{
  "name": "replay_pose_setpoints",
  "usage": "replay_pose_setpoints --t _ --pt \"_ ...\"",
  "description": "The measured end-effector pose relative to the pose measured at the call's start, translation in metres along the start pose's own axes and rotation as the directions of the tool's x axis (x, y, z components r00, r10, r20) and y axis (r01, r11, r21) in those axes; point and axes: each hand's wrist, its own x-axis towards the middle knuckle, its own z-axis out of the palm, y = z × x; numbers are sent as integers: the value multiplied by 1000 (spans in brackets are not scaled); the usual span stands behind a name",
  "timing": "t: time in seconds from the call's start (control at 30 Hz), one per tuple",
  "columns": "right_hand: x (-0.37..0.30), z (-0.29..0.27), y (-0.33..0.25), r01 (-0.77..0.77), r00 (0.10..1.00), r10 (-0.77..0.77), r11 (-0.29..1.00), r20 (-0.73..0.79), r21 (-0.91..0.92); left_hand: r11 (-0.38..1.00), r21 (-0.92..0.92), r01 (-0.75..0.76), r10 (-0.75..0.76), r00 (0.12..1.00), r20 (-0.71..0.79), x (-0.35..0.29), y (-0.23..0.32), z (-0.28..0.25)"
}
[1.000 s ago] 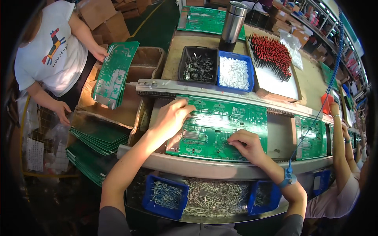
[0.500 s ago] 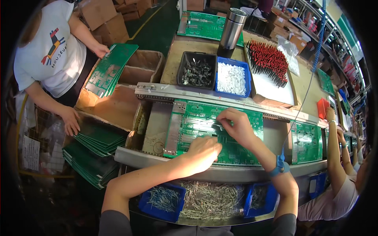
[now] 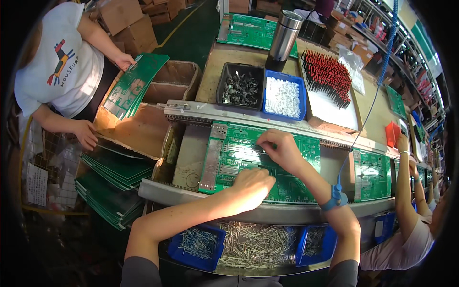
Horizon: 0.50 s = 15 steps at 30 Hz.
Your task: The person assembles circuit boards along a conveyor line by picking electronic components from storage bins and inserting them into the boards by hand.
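Note:
A green circuit board (image 3: pixel 304 184) lies on the rail conveyor in front of me, with a metallic strip along its left side. My right hand (image 3: pixel 283 149) is over the board's middle, thumb and fingers pinched together close to its surface. Whatever those fingertips hold is too small to make out. Nearer to me, my left hand (image 3: pixel 253 190) is closed above the board's front part, its fingertips turned away and whatever they hold hidden. A blue wrist strap (image 3: pixel 336 198) with a coiled cord circles my right wrist.
Below the conveyor are loose wire leads (image 3: pixel 258 244) between blue bins (image 3: pixel 197 246). Beyond it stand a black bin (image 3: pixel 240 86), a blue bin of white parts (image 3: pixel 284 97), a steel flask (image 3: pixel 284 40) and red-black parts (image 3: pixel 327 79). At left, a co-worker (image 3: pixel 62 62) handles boards.
My right hand has shifted slightly left over the board. My left hand has moved a little to the right. The co-worker at left has leaned slightly further left.

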Motion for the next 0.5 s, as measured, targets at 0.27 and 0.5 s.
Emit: replay_pose_setpoints --t 0.27,0.5 --pt "3 -1 -3 -32 999 32 999 17 -1 996 67 -55 57 998 -19 -2 -1 3" --pt "3 -3 -6 -50 998 50 999 29 -2 979 -195 56 -70 996 -62 -5 -3 -23"
